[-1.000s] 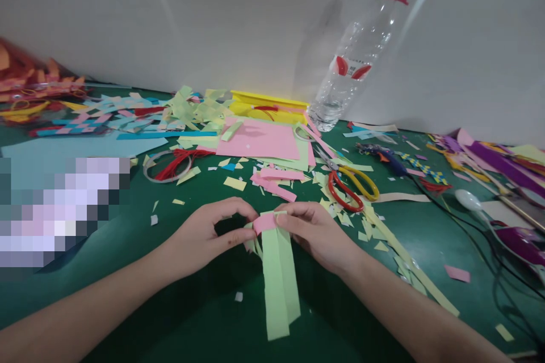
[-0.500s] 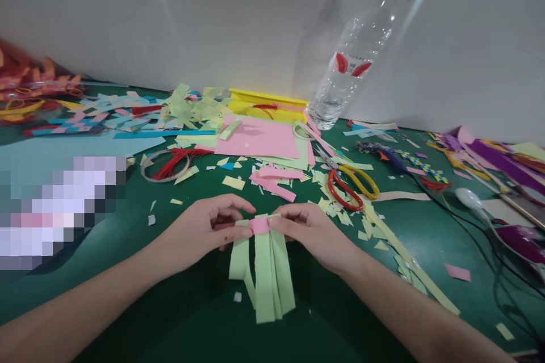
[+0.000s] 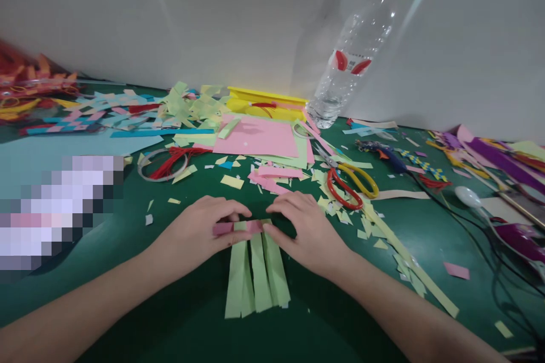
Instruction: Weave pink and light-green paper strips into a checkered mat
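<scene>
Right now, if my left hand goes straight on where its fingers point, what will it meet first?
Most likely your right hand, which faces it across the green strips, though depth is unclear.

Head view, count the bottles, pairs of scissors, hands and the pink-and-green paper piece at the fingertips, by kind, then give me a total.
Bottle: 1
Scissors: 1 pair
Hands: 2, the left hand and the right hand
Paper piece at the fingertips: 1
Total: 5
</scene>
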Tool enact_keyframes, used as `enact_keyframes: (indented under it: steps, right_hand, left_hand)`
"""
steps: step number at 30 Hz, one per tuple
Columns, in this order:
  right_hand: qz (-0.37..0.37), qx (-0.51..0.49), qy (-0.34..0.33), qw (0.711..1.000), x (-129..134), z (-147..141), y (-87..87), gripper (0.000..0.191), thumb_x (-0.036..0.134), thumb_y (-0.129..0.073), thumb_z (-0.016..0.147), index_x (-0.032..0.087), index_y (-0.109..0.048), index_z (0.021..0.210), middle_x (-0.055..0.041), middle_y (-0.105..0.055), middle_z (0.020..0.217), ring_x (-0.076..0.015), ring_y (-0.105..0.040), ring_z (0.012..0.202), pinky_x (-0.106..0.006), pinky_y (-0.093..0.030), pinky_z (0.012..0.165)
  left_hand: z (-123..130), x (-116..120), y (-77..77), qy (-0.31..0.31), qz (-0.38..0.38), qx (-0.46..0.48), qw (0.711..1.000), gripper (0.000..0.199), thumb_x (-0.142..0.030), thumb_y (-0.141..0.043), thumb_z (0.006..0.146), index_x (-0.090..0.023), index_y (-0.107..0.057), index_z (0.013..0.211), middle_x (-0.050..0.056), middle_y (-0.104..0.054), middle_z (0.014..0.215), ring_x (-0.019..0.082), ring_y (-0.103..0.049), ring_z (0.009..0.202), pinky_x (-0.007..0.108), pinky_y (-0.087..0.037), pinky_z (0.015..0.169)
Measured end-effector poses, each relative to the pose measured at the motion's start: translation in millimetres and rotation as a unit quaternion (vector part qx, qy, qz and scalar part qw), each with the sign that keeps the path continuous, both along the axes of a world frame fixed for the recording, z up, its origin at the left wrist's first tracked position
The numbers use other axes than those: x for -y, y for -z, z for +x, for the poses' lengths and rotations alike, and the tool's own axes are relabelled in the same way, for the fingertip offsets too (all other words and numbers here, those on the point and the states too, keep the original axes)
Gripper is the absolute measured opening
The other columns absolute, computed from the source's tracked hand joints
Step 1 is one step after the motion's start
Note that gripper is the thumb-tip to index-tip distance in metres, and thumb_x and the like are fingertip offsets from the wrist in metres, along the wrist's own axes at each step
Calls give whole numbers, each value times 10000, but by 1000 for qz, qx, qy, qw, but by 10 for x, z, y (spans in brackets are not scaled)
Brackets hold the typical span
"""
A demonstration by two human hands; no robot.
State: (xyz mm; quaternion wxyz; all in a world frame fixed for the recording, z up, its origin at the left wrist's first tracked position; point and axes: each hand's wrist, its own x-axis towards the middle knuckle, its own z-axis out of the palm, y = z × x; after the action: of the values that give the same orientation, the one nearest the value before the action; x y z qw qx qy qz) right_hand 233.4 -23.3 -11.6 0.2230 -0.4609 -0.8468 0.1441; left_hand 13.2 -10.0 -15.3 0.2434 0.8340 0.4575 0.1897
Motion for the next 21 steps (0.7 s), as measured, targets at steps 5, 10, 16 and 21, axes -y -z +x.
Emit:
enact_keyframes:
  steps: [5,10,16,21]
  right_hand:
    - [30,1,-38,999,-7,61,3,272,304,-510,902,168,-568,1130,-90,-625,1152,-222,-549,1089,-398,-438,912]
    - [57,29,-171,983,-36,96,-1,321,310,-487,921,170,-565,1200,-54,-609,1244,-183,-513,1167,-358,-390,1030]
    - [78,116,-225,964,-66,111,28,367,310,-432,948,128,-562,1239,-54,-603,1273,-199,-500,1195,-392,-373,1061]
    - [90,111,-192,971,-86,118,17,353,283,-436,945,116,-574,1224,-66,-608,1269,-203,-518,1185,-416,-380,1066]
  left_hand:
    - [-31,1,17,-20,52,-41,998,442,-566,-388,890,-228,-621,1052,28,-682,824,221,-615,789,313,-461,673]
    - [-40,-25,-1,-23,37,-61,997,299,-412,-388,920,-228,-596,1030,27,-665,923,192,-605,743,304,-458,659]
    - [-39,-49,46,-9,49,-6,999,225,-309,-419,897,-213,-606,974,36,-649,954,172,-613,779,264,-487,678]
    - [-53,-54,83,38,117,-16,992,200,-273,-441,913,-196,-613,980,60,-645,988,198,-585,934,307,-476,798]
